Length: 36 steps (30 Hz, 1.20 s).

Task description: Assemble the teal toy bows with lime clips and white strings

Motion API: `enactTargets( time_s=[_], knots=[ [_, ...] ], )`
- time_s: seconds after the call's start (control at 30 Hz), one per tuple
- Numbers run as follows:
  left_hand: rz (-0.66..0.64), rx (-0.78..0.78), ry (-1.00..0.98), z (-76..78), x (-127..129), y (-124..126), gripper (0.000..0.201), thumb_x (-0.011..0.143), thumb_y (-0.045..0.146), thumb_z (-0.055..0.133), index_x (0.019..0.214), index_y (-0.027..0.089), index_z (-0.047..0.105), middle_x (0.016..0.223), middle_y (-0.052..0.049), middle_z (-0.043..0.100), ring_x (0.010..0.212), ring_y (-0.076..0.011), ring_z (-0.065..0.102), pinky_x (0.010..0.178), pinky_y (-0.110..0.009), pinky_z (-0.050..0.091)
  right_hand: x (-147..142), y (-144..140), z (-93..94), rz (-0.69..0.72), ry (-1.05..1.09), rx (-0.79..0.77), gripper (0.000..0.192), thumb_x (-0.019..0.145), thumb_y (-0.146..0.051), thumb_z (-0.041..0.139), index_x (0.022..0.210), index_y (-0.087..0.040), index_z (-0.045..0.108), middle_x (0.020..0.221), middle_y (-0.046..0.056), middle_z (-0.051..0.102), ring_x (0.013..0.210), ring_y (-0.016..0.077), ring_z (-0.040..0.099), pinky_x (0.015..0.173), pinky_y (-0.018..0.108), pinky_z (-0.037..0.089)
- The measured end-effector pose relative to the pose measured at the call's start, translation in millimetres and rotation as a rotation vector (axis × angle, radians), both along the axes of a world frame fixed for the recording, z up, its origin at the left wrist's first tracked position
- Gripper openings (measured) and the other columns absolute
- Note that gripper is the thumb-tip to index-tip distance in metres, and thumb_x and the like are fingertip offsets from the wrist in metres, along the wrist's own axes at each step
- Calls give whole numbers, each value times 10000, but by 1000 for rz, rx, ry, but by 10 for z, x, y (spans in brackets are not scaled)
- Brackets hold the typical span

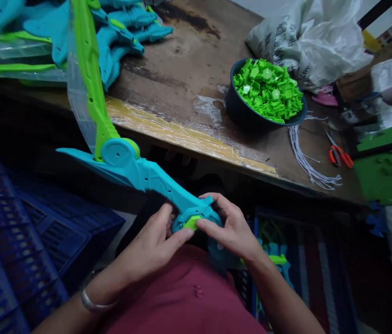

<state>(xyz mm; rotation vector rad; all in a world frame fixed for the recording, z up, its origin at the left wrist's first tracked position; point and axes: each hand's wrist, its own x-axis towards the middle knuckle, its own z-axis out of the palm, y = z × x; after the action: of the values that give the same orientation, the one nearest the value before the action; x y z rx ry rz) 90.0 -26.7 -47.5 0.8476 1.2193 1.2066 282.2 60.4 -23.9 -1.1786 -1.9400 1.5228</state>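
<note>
Toy bow (154,178), teal with a lime-green limb rising toward the upper left of the frame, sits low at centre in both hands. Left hand (154,243) grips its teal end from below, thumb pressed against a small green insert (191,222). Right hand (232,227) wraps that end, fingers curled, thumb tip on the same insert. Upper right of centre, a dark bowl (242,116) of green pieces rests on the worn wooden table (182,69), white strings (307,160) and orange-handled scissors (338,155) beside it
</note>
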Motion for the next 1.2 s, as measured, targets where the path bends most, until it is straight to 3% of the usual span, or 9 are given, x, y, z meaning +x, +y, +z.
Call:
enactTargets(
  time_s=[0.2, 0.4, 0.5, 0.6, 0.7, 0.8, 0.9, 1.0, 1.2],
  knots=[
    [-92, 42, 411, 14, 73, -61, 103, 891, 301, 686, 904, 226, 617, 794, -10, 653, 716, -201, 597, 697, -330, 476, 27, -65, -6, 99, -29, 208, 161, 905, -289, 649, 1026, -197, 599, 858, -15, 585, 728, 118, 533, 659, 229, 439],
    [-86, 35, 483, -122, 98, -45, 143, 889, 337, 671, 904, 214, 600, 762, -16, 649, 675, -200, 599, 650, -328, 474, 9, -132, -109, 78, -38, 247, 163, 929, -323, 635, 1011, -186, 605, 900, 13, 608, 787, 142, 554, 712, 256, 442],
    [-189, -55, 231, -171, -64, -11, 232, 896, 411, 686, 979, 203, 622, 812, -48, 708, 699, -225, 676, 643, -335, 541, -6, -17, -149, 50, 20, 55, 216, 889, -369, 698, 986, -189, 627, 844, -15, 597, 758, 129, 543, 691, 237, 437],
    [-289, -12, -49, -183, -302, 54, 333, 928, 473, 644, 1121, 205, 684, 998, -121, 772, 841, -290, 754, 729, -379, 610, -41, 170, -221, 28, 270, -359, 466, 739, -447, 846, 1056, -189, 622, 885, -13, 640, 766, 121, 587, 699, 223, 474],
    [-228, 99, -57, -178, -435, 171, 455, 881, 389, 732, 1320, 288, 667, 1351, -130, 691, 1216, -359, 669, 941, -410, 595, -126, 295, -356, 44, 445, -737, 673, 531, -506, 955, 1015, -160, 641, 866, 10, 675, 724, 120, 627, 684, 222, 506],
    [-220, 56, -27, -178, -398, 293, 751, 727, 251, 880, 1418, 356, 604, 1499, -111, 585, 1360, -384, 560, 1051, -461, 545, -234, 298, -488, 159, 412, -866, 737, 452, -623, 943, 937, -140, 671, 787, 15, 674, 636, 126, 630, 626, 242, 524],
    [-270, 31, -54, -239, -338, 359, 515, 653, 287, 923, 1150, 303, 785, 1325, -131, 711, 1223, -409, 659, 1021, -521, 559, -262, 323, -447, 392, 219, -715, 680, 623, -789, 773, 825, -145, 690, 660, -2, 634, 557, 126, 604, 536, 234, 500],
    [-145, 64, -65, -353, -360, 337, 294, 623, 387, 923, 873, 271, 820, 1037, -112, 802, 1101, -419, 710, 1018, -552, 548, -152, 630, -145, 435, 30, -417, 501, 758, -660, 751, 801, -163, 707, 630, -21, 636, 536, 103, 583, 495, 197, 463],
    [95, -125, -73, -372, -389, 142, 354, 702, 532, 812, 911, 253, 749, 1120, -93, 761, 1069, -442, 692, 954, -585, 563, 167, 2206, 556, -202, -384, 377, 289, 944, -320, 530, 1049, -128, 719, 871, 67, 754, 637, 124, 649, 588, 223, 513]
  ],
)
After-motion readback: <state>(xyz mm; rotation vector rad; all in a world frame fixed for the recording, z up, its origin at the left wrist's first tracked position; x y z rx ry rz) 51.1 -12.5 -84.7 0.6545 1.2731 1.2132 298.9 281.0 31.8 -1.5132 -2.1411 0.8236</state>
